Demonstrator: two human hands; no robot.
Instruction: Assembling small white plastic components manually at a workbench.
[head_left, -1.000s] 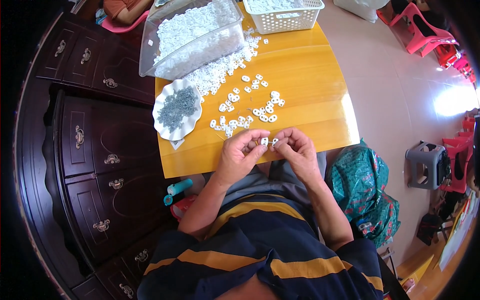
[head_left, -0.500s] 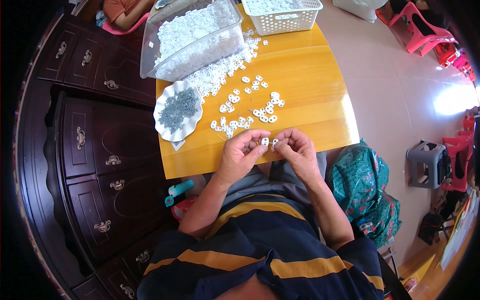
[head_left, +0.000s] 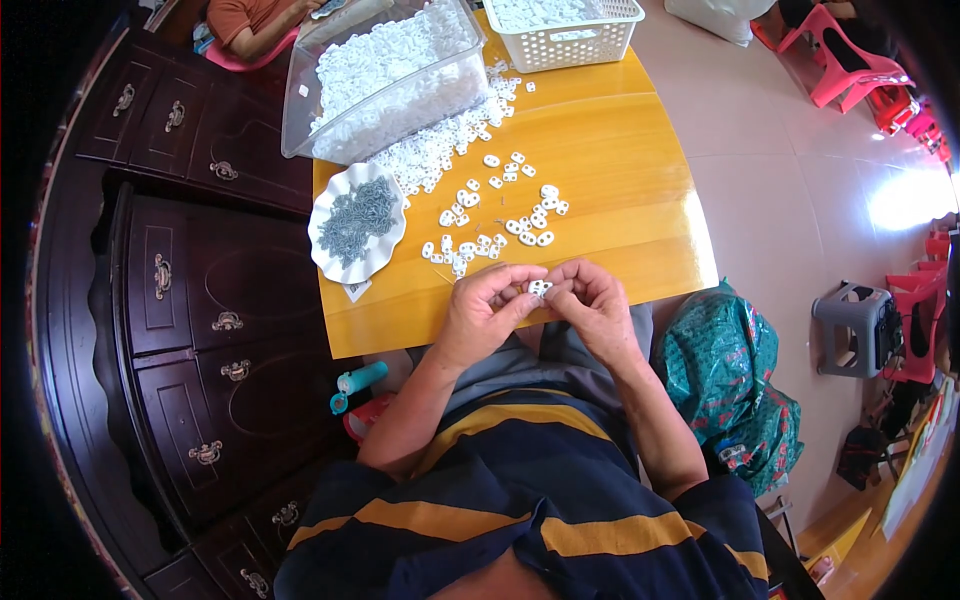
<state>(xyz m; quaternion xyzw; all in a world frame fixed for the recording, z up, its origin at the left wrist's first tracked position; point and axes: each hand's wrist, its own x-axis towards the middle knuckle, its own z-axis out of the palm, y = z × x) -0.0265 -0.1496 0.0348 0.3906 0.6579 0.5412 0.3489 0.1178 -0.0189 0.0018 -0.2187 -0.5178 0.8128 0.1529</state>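
My left hand (head_left: 487,305) and my right hand (head_left: 590,300) meet at the near edge of the yellow wooden table (head_left: 610,170), both pinching one small white plastic piece (head_left: 539,289) between the fingertips. Just beyond the hands lie several loose white pieces (head_left: 500,225) scattered on the tabletop. A white scalloped plate (head_left: 385,255) with a heap of small grey metal parts (head_left: 355,220) sits to the left of them.
A clear plastic bin (head_left: 385,75) full of white pieces stands at the back left, a white basket (head_left: 565,30) behind it. Dark wooden drawers (head_left: 200,300) flank the left. A green bag (head_left: 730,370), grey stool (head_left: 850,325) and pink chairs (head_left: 850,70) are right. Another person (head_left: 250,20) sits far back.
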